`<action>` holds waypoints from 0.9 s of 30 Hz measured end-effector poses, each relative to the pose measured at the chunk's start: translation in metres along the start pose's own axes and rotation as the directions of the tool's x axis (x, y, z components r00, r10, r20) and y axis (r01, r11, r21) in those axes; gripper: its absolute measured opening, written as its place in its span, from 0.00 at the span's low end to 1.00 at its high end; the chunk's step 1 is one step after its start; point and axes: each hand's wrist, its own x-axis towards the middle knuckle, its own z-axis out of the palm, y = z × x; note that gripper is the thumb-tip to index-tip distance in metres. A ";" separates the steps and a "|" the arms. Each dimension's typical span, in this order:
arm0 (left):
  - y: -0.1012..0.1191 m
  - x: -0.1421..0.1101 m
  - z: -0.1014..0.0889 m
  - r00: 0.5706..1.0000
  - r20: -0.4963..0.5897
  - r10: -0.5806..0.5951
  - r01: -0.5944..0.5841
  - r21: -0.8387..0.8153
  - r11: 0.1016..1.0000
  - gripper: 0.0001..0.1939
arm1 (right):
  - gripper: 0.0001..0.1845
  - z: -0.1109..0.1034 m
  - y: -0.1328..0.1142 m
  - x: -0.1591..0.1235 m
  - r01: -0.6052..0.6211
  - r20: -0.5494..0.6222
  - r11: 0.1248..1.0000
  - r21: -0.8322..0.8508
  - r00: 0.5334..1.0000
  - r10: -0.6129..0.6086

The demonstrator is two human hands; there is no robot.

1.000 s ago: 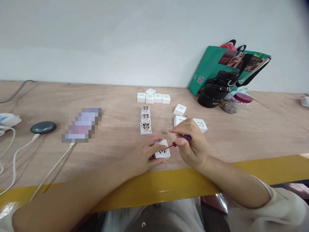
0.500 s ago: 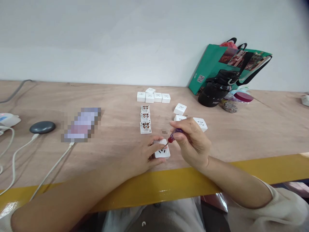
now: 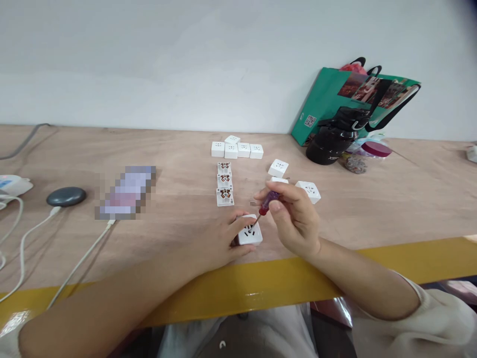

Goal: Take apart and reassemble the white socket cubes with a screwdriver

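The left hand (image 3: 219,241) is holding a white socket (image 3: 251,238) on the counter (image 3: 179,174), its grip snug around the sides and hiding the left edge. A purple screwdriver (image 3: 269,201) is leaning over it, the tip hard to see. Another socket (image 3: 279,180) is partly hiding behind the right hand (image 3: 298,221), which is pinching the screwdriver.

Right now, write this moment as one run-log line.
left hand: holds white socket; right hand: grips screwdriver; tip: at white socket's face; beyond: three open parts
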 end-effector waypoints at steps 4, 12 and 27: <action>0.000 0.000 0.000 1.000 0.005 -0.001 0.001 0.001 1.000 0.23 | 0.22 0.000 0.001 0.001 0.062 0.004 0.995 -0.083 0.998 -0.062; 0.002 0.001 -0.002 1.000 -0.010 0.015 -0.015 -0.013 1.000 0.23 | 0.22 0.001 0.003 0.000 0.012 0.031 1.000 -0.007 0.999 -0.011; 0.004 0.001 -0.006 0.996 -0.086 -0.035 0.031 -0.042 0.999 0.19 | 0.24 -0.003 0.007 0.000 -0.125 -0.041 0.990 -0.064 0.992 0.123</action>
